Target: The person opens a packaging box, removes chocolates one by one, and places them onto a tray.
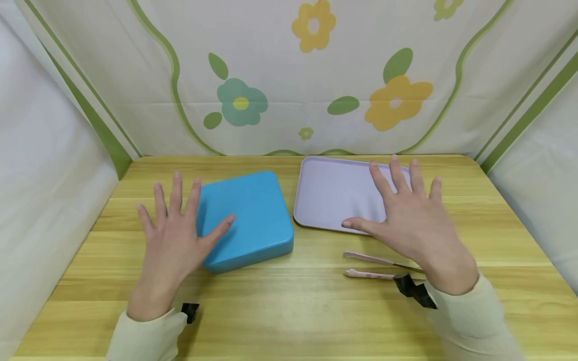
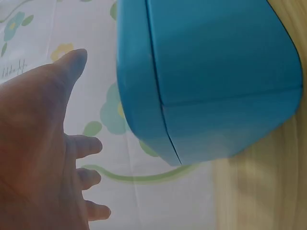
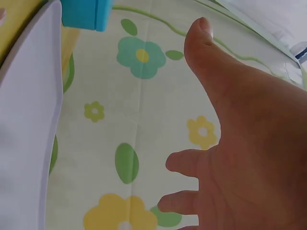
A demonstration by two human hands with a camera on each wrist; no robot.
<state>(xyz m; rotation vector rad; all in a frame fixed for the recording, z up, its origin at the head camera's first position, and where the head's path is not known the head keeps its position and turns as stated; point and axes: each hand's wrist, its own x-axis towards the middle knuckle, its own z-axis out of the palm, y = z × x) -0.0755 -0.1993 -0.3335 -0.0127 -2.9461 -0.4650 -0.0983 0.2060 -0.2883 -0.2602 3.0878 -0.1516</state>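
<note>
One left hand (image 1: 173, 245), its fingers spread wide apart, hovered over the left edge of the blue box (image 1: 246, 218) and hid part of that edge from the head view; in the left wrist view a gap showed between thumb and box. On the box's near left side was a pale sleeve (image 1: 144, 336), with a black tab (image 1: 190, 313) at its cuff. The box sat slightly turned on the table (image 1: 271, 311), a seam showing along its side. Behind the box hung a flowered cloth (image 1: 289, 75). Just right of the box, a lilac tray (image 1: 334, 195) lay flat. Right of the box and nearer the person than the tray, two pink-handled utensils (image 1: 368, 258) lay side by side, handle ends toward the box. Farther right of the box, the right hand (image 1: 411, 220), fingers also apart, hovered over the tray and blocked its right part from the head view. That wrist and a black strap (image 1: 414, 291) covered the utensils' other ends, so their kind could not be told.
</note>
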